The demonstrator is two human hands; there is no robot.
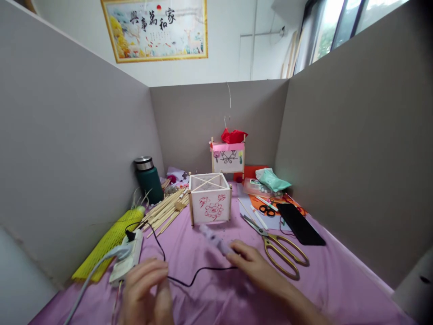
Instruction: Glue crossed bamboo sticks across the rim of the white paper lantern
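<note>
My right hand [250, 266] is closed round a pale purple glue gun [216, 241], blurred by motion, its tip pointing up and left toward a box-shaped lantern frame [212, 205]. Wooden sticks form the frame's corners and a cross on its top; white panels carry red flower drawings. A black cord [192, 282] runs from the right hand past my left hand [147, 291]. The left hand is raised at the bottom, slightly blurred, its fingers bent and the thumb close to the fingertips. What it pinches, if anything, cannot be made out.
Gold-handled scissors [280, 250] and a black phone [299, 223] lie at the right. At the left are a power strip [126, 259], yellow netting [108, 243], wooden sticks [167, 210] and a green bottle [149, 180]. A second lantern [228, 158] stands behind; grey partitions [216, 108] enclose the table.
</note>
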